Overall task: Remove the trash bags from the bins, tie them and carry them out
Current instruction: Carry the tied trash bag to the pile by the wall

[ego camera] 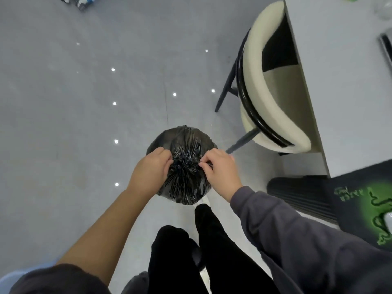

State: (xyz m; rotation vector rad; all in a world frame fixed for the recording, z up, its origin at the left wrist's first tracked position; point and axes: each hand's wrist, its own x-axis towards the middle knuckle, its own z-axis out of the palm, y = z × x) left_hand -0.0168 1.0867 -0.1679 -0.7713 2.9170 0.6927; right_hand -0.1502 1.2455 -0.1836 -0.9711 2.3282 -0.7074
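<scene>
A full black trash bag stands on the grey floor just in front of my legs, its top gathered into a tight bunch of pleats. My left hand grips the gathered plastic from the left side. My right hand pinches the bunched neck from the right, fingers closed on a strip of the plastic. Both hands touch the bag at its knot. No bin is visible; the bag's lower part is hidden under my hands.
A cream chair with black legs stands to the right, tucked against a grey desk. A black mat with a green logo lies on the desk near me. Packaged items sit far off at the top left.
</scene>
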